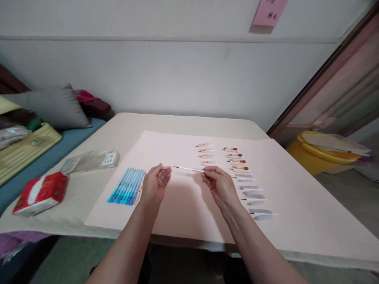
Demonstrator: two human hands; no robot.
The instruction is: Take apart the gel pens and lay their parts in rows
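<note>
My right hand (220, 185) pinches one end of a thin white pen refill (188, 169), which points left with its dark tip toward my left hand. My left hand (155, 184) is curled, fingers pressed together around a small pale piece (166, 167) that I cannot make out. Both hands hover above a pale pink paper sheet (183, 205). Left of my left hand lies a tight row of several blue pens (127, 186). Right of my right hand run two columns of small pen parts (237, 161), some brown-tipped, some grey (251, 195).
The pink sheet covers a beige table (89, 185). A clear plastic packet (90, 160) and a red tissue pack (40, 193) lie at the left. A grey pillow (56, 105) sits on a bed beyond. A yellow bucket (322, 152) stands at the right.
</note>
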